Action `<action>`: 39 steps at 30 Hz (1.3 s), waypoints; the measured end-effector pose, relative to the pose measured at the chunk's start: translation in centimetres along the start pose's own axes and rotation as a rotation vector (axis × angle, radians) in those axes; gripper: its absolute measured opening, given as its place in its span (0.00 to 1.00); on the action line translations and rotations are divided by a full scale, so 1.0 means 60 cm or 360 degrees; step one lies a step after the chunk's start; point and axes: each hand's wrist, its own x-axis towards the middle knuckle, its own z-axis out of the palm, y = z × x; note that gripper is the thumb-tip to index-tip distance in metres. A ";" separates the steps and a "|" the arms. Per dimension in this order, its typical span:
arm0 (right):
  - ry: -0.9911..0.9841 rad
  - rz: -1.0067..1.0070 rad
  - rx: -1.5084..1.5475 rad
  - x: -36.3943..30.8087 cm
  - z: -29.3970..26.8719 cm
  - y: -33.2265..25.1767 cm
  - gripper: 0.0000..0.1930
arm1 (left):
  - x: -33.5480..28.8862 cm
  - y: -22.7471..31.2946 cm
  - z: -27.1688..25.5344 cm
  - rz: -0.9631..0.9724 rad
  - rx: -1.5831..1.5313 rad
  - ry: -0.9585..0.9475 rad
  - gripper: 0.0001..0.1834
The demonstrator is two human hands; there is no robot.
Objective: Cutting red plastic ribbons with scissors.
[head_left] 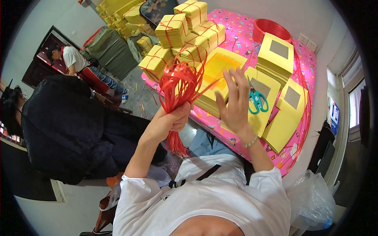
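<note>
The left hand (171, 120) is clenching a thick bundle of red plastic ribbon strips (179, 84) around its middle, so the upper ends are fanning out above the fist and the lower ends are hanging down in a tassel below it (a grip that seems to be keeping the strips together while leaving the tips free to pick from). The right hand (235, 104) is raised just beside the fan, fingers spread and grasping nothing, its palm turned toward the ribbon; a pale bead bracelet (250, 142) is sitting on the wrist. Both hands are hovering over the near edge of a table covered in a pink patterned cloth (236, 29). On it, teal-handled scissors (258, 101) are lying on a flat stack of yellow paper with a silver square (262, 88), within easy reach of the right hand. More such stacks (279, 55) are sitting to the right, and bundles of yellow paper already tied crosswise with red ribbon (173, 29) are piling up at the far left corner. A red basin (271, 28) is standing at the back. To the left, a person in dark clothes (63, 126) is sitting close by.
</note>
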 end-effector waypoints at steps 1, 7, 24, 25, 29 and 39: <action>-0.0046 -0.0052 -0.0087 0.020 -0.003 0.014 0.20 | -0.001 -0.002 0.001 0.0002 -0.0002 -0.0032 0.11; -0.0553 0.0372 0.1034 0.069 -0.011 0.039 0.13 | 0.007 -0.010 0.007 0.0230 0.0445 0.0068 0.09; -0.0224 0.0949 0.2430 0.072 0.014 -0.078 0.16 | 0.060 -0.090 0.016 0.1037 0.1005 0.0408 0.13; -0.0310 0.0868 0.2423 0.073 0.013 -0.073 0.17 | 0.056 -0.081 0.015 0.1029 0.1119 0.0449 0.09; -0.0364 0.0648 0.2012 0.058 0.010 -0.060 0.28 | 0.048 -0.018 0.014 0.0988 0.0777 0.0425 0.14; -0.0846 0.0472 0.1735 -0.110 0.077 -0.148 0.22 | -0.016 0.164 0.035 0.0844 -0.0218 -0.0289 0.14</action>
